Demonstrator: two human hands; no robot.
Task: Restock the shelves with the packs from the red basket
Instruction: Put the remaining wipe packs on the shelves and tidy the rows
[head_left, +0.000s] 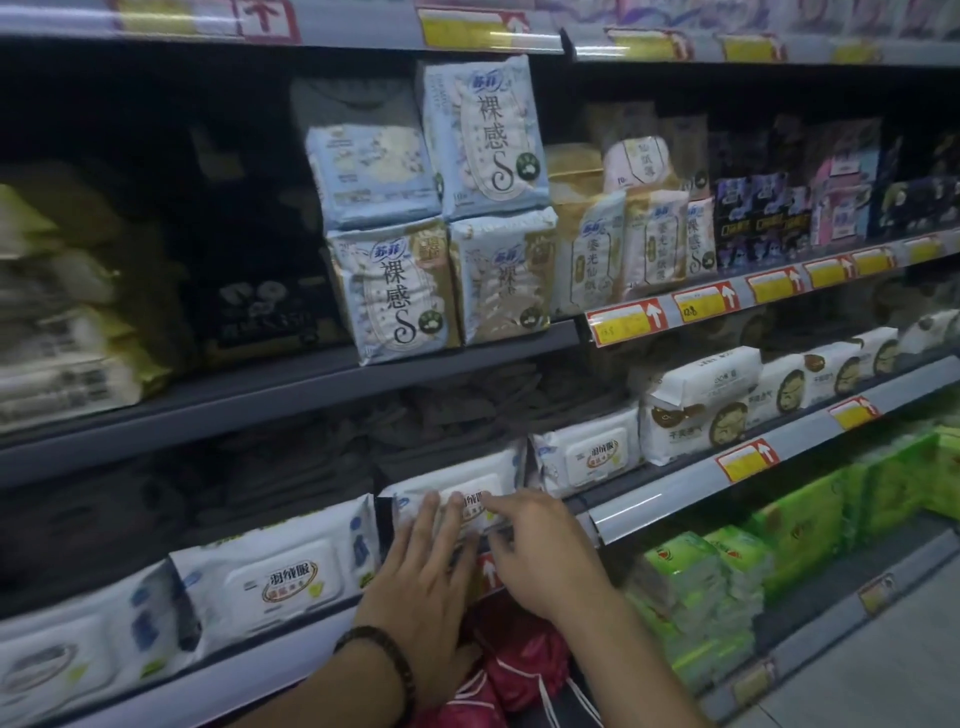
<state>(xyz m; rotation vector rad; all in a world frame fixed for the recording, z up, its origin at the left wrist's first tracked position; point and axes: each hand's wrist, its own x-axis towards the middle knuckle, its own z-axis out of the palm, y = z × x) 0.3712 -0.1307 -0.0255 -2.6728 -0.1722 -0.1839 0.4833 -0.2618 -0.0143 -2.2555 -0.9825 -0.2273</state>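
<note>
Landmark: the white pack (467, 475) with the flip-lid label, on the lower shelf. Every place below is told from it.
Task pack position: it stands tilted back at the front of its shelf (649, 504). Its lower edge is at the shelf lip, and both of your hands are on it.
Left hand: your left hand (421, 587) lies flat on the pack's front, fingers straight and slightly spread, fingertips on the label. It presses and grips nothing.
Right hand: your right hand (540, 556) is on the pack's lower right part, narrow. The forefinger lies across the label and the thumb is under the bottom edge, pinching the pack between them.
Bracelet: a dark bead bracelet (384, 649) is on your left wrist, below the pack.
Red basket: the red basket (519, 665) is straight below the pack, under your wrists. Your arms hide much of it, and what is inside is too blurred to tell.
Divider: a black divider (385, 525) touches the pack's left side.
Left neighbour: a wider white pack (280, 571) of the same label sits beyond the divider.
Right neighbour: a matching pack (587, 454) stands just beside it on the right.
Price tag: a red tag with a white arrow (488, 571) is on the shelf lip directly under the pack, between your hands.
Above: blue and gold packs (395, 291) are stacked on the next shelf up.
Lower right: green packs (701, 587) fill the shelf below and to the right.
</note>
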